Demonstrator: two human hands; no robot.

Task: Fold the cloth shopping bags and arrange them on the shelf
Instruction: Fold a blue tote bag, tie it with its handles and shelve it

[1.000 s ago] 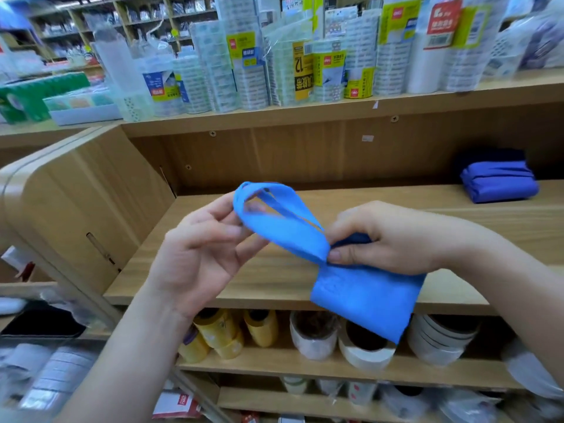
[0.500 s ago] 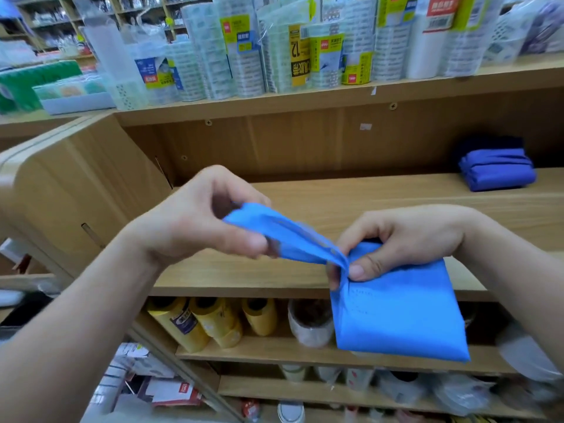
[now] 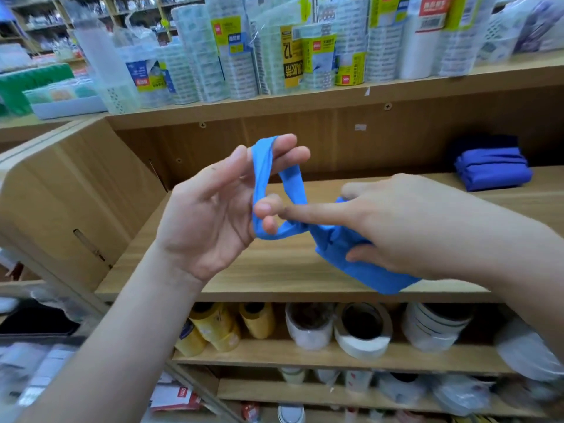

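Observation:
A light blue cloth bag point(image 3: 363, 267), folded small, hangs in the air just above the front of the wooden shelf point(image 3: 274, 270). My right hand point(image 3: 393, 227) grips its folded body, with the index finger stretched left. My left hand point(image 3: 219, 209), palm up, has the bag's blue handle loop point(image 3: 262, 175) wound round its fingers, thumb and fingertip pinching the strap. At the shelf's far right lies a darker blue folded bag point(image 3: 493, 169).
Wrapped tape rolls and packs point(image 3: 274, 56) crowd the shelf above. More tape rolls point(image 3: 363, 331) and yellow rolls point(image 3: 219, 328) fill the shelf below. A wooden side panel point(image 3: 70, 193) closes the shelf on the left.
My left hand has turned palm up and lifted, and the handle loop now wraps its fingers. My right hand has shifted over the folded body, index finger now extended.

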